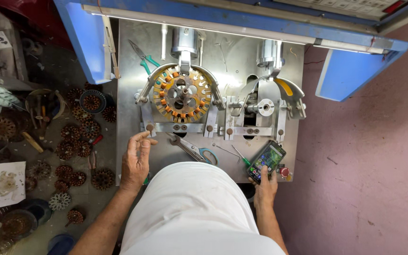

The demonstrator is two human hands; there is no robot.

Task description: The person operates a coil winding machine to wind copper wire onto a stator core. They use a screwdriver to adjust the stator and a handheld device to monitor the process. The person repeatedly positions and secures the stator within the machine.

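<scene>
single head-worn view, straight down from above, fairly near, over the metal winding bench and floor

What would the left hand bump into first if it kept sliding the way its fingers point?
Probably the small round knob on the clamp bracket just ahead of the left hand, whose fingers point up the metal plate. Beyond sits the stator ring with copper windings. Depth is hard to judge from above.

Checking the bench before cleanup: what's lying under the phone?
The phone, held by the right hand, rests on the steel plate beside a red button. Whatever lies directly beneath it is covered.
</scene>
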